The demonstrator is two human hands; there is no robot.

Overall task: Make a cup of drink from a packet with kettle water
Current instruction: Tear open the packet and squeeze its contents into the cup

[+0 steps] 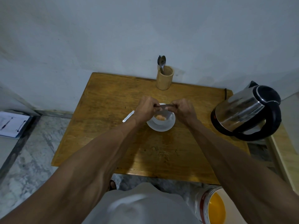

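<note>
Head view shows no writing you could read anywhere; the red band on the tub (210, 206) by your right elbow is too blurred to make out. Your left hand (145, 109) and right hand (182, 110) each pinch one end of a dark, narrow packet (163, 107), stretched flat between them right over the cup (161, 118). Orange powder (160, 117) lies heaped inside the white cup, which stands on a white saucer (160, 126) near the middle of the table (105, 126), a worn, scratched wooden top with rounded corners. A thin silvery strip (128, 116) lies on the wood just left of your left wrist. At the back edge a round bamboo holder (164, 78) carries metal spoons (161, 62), bowls up, against the pale wall. Off the right edge a steel kettle (246, 110) with black lid and handle sits on its black base. A clipboard (13, 124) with paper lies on the floor, well left of the table.
</note>
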